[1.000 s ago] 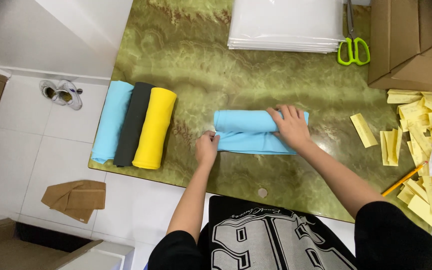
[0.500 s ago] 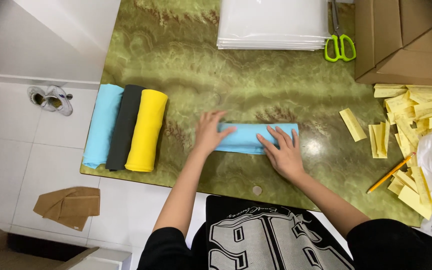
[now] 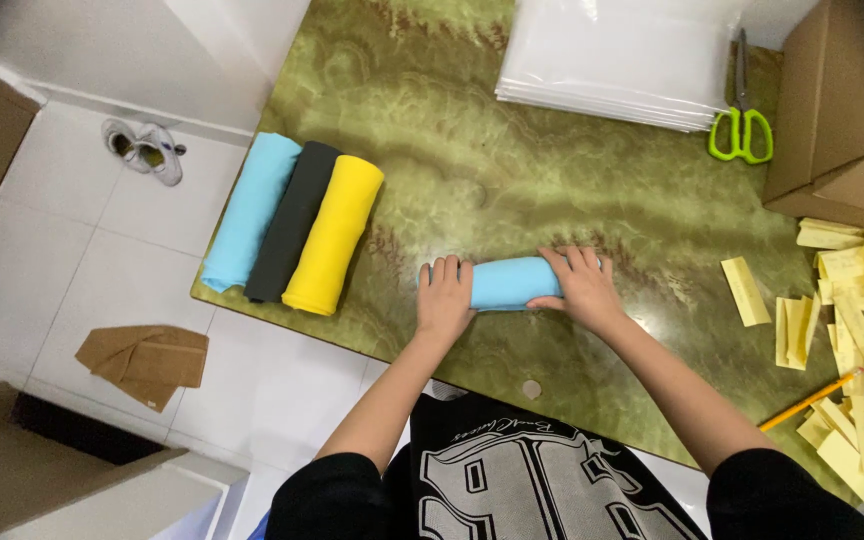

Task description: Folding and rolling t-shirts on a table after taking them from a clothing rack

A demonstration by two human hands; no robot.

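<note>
both hands press on a light blue roll point(image 3: 510, 282) lying crosswise on the green table point(image 3: 472, 150), near the near edge. the left hand point(image 3: 444, 298) lies flat over its left end, fingers spread; the right hand point(image 3: 580, 285) curls over its right end, gripping it. compared with half a second ago the cloth is a tighter, narrower tube, and the hands sit closer over it; a second ago it was a wider, flatter fold farther from the near edge.

to the left three finished rolls lie side by side, touching: blue point(image 3: 250, 212), black point(image 3: 292, 220), yellow point(image 3: 333, 233), unchanged. far right lie scissors point(image 3: 740, 130) beside a stack of clear bags point(image 3: 622, 55), and paper strips point(image 3: 852, 290) at the right.
</note>
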